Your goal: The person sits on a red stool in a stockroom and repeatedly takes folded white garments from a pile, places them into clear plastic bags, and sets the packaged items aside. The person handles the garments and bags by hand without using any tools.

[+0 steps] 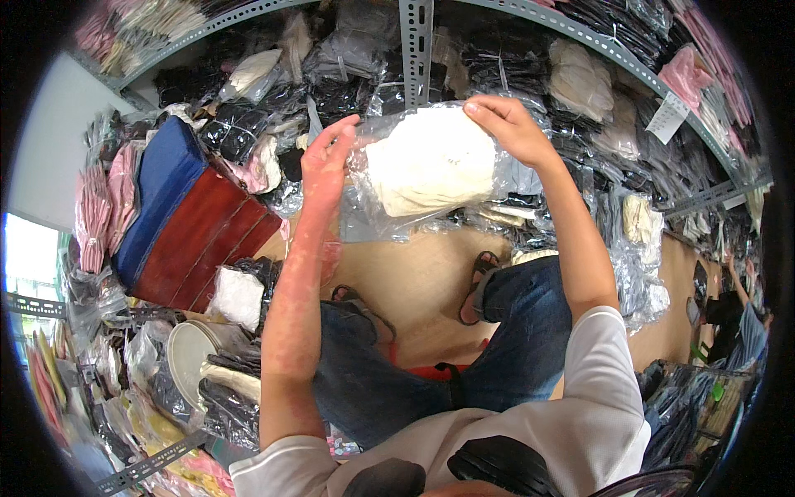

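A clear plastic bag [382,208] with folded cream-white cloth [431,164] inside is held up in front of me. My right hand [512,130] pinches its upper right corner, thumb on the near side. At the upper left edge of the bag, my left hand [326,149] has the film between thumb and fingers. Glare washes out much of the cloth's detail. Behind the bag, dark bagged garments [348,56] are heaped on a metal shelf.
A slotted steel upright [416,56] stands ahead, joined to a shelf rail [621,56]. To my left are a blue and dark red box-like piece [205,230], a white packet [239,297] and a round pale lid-like object [189,360]. Another person [736,317] is at far right.
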### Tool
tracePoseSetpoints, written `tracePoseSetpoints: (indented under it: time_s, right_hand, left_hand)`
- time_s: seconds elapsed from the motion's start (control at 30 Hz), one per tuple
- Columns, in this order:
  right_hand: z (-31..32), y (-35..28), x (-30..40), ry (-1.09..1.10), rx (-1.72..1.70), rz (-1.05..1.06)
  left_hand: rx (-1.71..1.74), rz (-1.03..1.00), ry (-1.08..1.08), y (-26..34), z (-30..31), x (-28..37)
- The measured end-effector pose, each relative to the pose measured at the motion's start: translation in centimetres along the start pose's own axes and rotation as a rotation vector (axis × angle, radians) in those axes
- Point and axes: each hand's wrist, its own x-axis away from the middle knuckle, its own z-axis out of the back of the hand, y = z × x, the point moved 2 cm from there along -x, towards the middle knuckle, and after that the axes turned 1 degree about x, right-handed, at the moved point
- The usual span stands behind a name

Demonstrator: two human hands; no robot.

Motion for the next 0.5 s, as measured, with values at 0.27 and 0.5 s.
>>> tracePoseSetpoints:
  time_s: [0.27, 0.5]
  right_hand:
    - [0.5, 1.4, -0.6, 0.185, -0.116, -0.057]
    - [-0.3, 1.7, -0.2, 0.089, -0.053, -0.055]
  left_hand:
    - [0.323, 0.113, -0.124, -3.7, -0.5, 1.0]
    - [0.113, 0.238, -0.008, -3.9, -2.7, 0.2]
